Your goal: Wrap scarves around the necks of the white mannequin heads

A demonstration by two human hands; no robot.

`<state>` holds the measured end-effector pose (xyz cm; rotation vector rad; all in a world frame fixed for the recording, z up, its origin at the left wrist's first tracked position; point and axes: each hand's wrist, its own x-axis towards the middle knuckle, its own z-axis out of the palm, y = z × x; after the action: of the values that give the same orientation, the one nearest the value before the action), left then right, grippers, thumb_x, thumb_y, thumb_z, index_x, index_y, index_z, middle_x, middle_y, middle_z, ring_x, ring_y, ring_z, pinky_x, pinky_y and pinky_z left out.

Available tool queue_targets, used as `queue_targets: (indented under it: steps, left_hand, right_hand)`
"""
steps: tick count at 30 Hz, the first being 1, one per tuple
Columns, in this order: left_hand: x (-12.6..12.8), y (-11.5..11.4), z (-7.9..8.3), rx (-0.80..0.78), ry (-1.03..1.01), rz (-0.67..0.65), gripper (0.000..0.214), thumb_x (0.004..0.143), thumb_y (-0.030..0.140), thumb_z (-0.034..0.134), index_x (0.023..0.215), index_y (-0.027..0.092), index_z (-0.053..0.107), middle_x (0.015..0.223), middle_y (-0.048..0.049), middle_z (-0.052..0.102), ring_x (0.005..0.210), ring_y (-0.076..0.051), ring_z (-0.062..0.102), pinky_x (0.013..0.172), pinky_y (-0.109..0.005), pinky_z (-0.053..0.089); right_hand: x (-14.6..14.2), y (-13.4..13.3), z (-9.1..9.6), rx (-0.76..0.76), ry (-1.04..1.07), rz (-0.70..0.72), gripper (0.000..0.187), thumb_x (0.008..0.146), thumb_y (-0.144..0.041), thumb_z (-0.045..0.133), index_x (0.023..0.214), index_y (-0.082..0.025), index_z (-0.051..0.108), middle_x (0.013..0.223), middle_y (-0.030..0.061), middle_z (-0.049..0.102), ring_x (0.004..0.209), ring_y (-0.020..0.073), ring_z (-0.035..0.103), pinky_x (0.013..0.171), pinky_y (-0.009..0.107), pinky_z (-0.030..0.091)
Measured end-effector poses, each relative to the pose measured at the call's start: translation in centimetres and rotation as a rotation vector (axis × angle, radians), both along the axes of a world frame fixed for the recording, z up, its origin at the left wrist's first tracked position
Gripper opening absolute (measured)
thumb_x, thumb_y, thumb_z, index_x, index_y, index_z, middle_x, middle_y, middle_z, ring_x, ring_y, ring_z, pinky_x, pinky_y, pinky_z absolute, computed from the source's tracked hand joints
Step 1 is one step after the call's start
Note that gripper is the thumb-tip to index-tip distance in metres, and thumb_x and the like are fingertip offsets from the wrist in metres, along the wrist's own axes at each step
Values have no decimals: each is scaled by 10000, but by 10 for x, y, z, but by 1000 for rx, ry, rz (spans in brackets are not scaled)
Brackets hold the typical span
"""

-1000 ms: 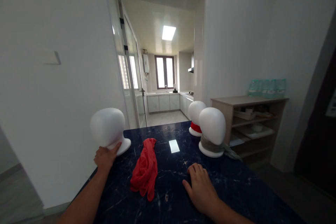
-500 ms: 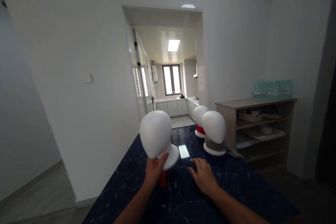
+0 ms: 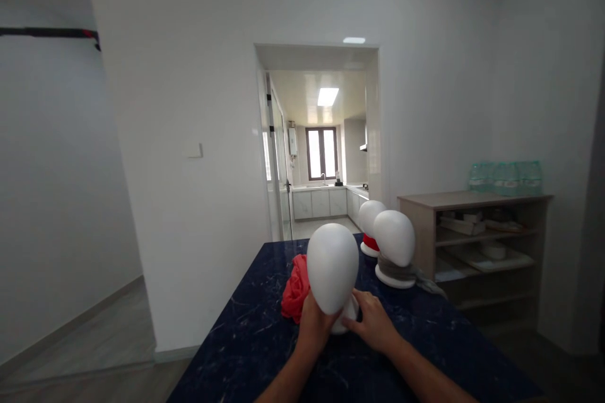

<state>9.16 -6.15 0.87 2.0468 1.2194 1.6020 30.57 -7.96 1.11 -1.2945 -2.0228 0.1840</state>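
Note:
A white foam mannequin head [image 3: 333,274] stands upright near the middle of the dark blue marbled table [image 3: 246,346]. My left hand [image 3: 314,322] grips its neck from the left. My right hand [image 3: 373,322] touches its round base from the right. A crumpled red cloth [image 3: 295,288] lies on the table just left of and behind the head. Farther back on the right stand two more white heads: one [image 3: 394,239] with a grey cloth around its neck, and one [image 3: 370,217] with a red cloth around its neck.
A wooden shelf unit [image 3: 477,233] with green water bottles [image 3: 505,177] on top stands at the right wall. A doorway [image 3: 321,157] behind the table opens onto a kitchen. A white wall runs along the table's left side, with floor beyond.
My left hand carried the white head from the table's far left corner to the middle, in front of me. My right hand left the tabletop and came onto the head's base.

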Motion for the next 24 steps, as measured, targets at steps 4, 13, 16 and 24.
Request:
queue_targets:
  steps: [4, 13, 16, 24]
  left_hand:
    - [-1, -4, 1, -76, 107, -27, 676, 809, 534, 806, 1389, 235, 629, 1362, -181, 691, 1285, -401, 640, 1104, -547, 492]
    - [-7, 1, 0, -126, -4, -126, 742, 773, 490, 861, 1411, 216, 600, 1386, -167, 687, 1295, -362, 641, 1113, -507, 497]
    - [-12, 3, 1, -179, -48, -162, 717, 760, 443, 871, 1386, 203, 615, 1386, -164, 694, 1292, -355, 648, 1116, -495, 500]
    - [-24, 9, 4, -118, 51, -173, 759, 702, 416, 908, 1385, 228, 634, 1413, -146, 693, 1308, -373, 638, 1135, -504, 491]
  right_hand:
    - [3, 0, -1, -16, -47, -93, 533, 900, -617, 675, 1260, -224, 693, 1182, 108, 743, 1127, 314, 655, 970, 396, 438]
    - [-2, -11, 9, -23, -119, -78, 538, 878, -552, 737, 1317, -249, 661, 1134, 67, 743, 1116, 281, 631, 973, 368, 391]
    - [-2, -11, 8, -33, -117, -41, 661, 852, -544, 765, 1420, -242, 613, 1203, 78, 743, 1163, 281, 626, 1017, 374, 375]
    - [-1, -9, 6, -38, -129, -16, 799, 812, -608, 787, 1483, -227, 579, 1250, 103, 745, 1195, 295, 631, 1051, 388, 367]
